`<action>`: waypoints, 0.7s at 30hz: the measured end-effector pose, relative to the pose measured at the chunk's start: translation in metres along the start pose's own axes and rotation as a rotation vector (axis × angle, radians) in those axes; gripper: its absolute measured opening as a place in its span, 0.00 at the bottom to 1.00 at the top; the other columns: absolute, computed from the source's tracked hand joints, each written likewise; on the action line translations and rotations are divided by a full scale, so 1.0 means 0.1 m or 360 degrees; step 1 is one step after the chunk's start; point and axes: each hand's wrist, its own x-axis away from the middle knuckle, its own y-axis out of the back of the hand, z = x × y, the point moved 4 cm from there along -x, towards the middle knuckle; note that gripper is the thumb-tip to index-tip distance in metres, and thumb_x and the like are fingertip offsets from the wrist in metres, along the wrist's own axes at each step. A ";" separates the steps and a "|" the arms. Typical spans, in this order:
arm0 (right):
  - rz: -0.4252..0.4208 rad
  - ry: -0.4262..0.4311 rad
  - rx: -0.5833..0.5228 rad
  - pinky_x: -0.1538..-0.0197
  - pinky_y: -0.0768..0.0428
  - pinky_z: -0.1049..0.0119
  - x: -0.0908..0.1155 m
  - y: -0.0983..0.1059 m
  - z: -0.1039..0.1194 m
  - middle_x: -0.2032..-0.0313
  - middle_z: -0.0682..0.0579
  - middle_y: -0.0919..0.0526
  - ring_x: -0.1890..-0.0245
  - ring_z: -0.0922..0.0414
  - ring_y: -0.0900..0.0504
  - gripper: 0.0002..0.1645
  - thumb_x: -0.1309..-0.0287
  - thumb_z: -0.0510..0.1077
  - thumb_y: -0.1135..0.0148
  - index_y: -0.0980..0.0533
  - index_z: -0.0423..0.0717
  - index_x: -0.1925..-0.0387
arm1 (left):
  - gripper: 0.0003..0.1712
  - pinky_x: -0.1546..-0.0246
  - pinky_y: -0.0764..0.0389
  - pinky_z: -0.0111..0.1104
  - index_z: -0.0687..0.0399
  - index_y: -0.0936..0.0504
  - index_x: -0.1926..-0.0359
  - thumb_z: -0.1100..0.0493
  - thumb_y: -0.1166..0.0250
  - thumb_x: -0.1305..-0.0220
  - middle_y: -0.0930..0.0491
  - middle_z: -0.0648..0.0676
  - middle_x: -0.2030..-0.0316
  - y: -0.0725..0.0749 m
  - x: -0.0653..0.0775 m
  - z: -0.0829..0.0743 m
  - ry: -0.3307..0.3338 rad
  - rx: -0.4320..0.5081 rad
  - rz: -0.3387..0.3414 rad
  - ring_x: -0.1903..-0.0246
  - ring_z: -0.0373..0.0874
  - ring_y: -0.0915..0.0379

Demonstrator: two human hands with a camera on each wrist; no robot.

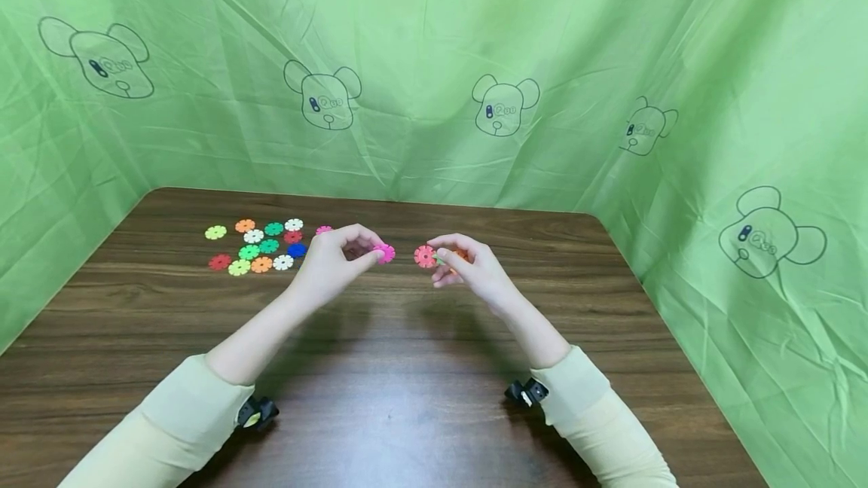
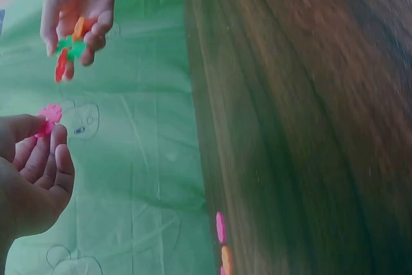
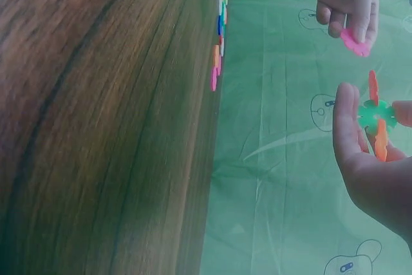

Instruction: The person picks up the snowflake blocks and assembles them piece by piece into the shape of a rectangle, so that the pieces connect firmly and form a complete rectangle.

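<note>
Left hand (image 1: pixel 332 256) and right hand (image 1: pixel 480 271) are both up above the brown table (image 1: pixel 386 435), near each other but not touching. With its thumb and fingers, the left hand pinches one pink notched plastic disc (image 1: pixel 386 253), shaped like a little flower. Between its thumb and fingers, the right hand holds three discs stuck together: a green disc (image 3: pixel 372 118) in the middle, with a coral-red disc (image 1: pixel 424 256) on one side and an orange disc (image 3: pixel 382 141) on the other, both set crossways to it. So three are joined, and the pink one is not on yet, with a small gap between it and the red one. It looks like just a small part of the joining is done. Lots of loose discs (image 1: pixel 261 265) lie flat on the table, past the left hand and off to its left. They are white, blue, red, orange, green, yellow-green and pink, and the left hand may hide some. The table has dark wood stripes, round far corners and a shiny patch of light near the front. Behind it and at the sides hangs a wrinkly green cloth (image 1: pixel 407 13), with bear heads (image 1: pixel 506 110) drawn on it in thin dark lines.
</note>
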 end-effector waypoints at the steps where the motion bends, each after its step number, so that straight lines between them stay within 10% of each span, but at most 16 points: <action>1: 0.0015 0.0011 0.0018 0.60 0.17 0.51 0.00 -0.01 0.00 0.65 0.44 0.20 0.71 0.50 0.18 0.20 0.33 0.42 0.46 0.29 0.35 0.45 | 0.04 0.74 0.22 0.29 0.46 0.17 0.65 0.57 0.31 0.42 0.15 0.45 0.71 -0.02 0.00 -0.01 -0.0009 0.0019 0.0000 0.73 0.40 0.20; 9: 0.0065 0.0021 0.0034 0.59 0.19 0.46 0.00 -0.07 0.02 0.64 0.26 0.26 0.73 0.51 0.18 0.20 0.32 0.44 0.48 0.29 0.36 0.44 | 0.03 0.76 0.22 0.32 0.46 0.16 0.66 0.58 0.31 0.43 0.15 0.43 0.70 -0.13 -0.02 -0.02 -0.0071 -0.0035 -0.0029 0.76 0.38 0.22; 21: 0.0119 0.0008 0.0161 0.64 0.17 0.51 -0.03 -0.13 -0.02 0.69 0.41 0.22 0.70 0.40 0.19 0.19 0.31 0.46 0.51 0.26 0.39 0.46 | 0.03 0.77 0.23 0.30 0.48 0.16 0.67 0.59 0.30 0.44 0.16 0.45 0.73 -0.21 -0.01 -0.03 -0.0120 -0.0067 -0.0016 0.78 0.41 0.25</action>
